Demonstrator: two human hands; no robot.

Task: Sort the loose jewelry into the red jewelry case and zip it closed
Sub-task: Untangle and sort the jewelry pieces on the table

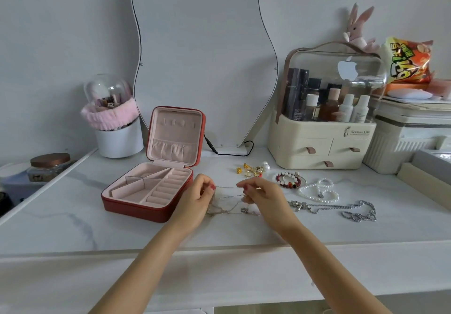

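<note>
Surface: a white marble-look tabletop ran against a pale wall, with a wavy-edged mirror propped at the back.
Red jewelry case: it sat open left of centre, lid upright, pink lining showing, the tray compartments bare as far as could be seen.
Left hand: just beside the case's right edge, fingers curled, pinching one end of a thin chain.
Right hand: fingers pinched on the same chain's other end, the strand stretched between both hands!
Loose pieces: gold earrings, a red bead bracelet, a pearl strand and a silver chain lay to the right.
Organizer: cream drawers below, bottles under a clear dome.
Hard to make out: the thin chain's lower loops blurred into the marble veining; its clasp could not be told.
</note>
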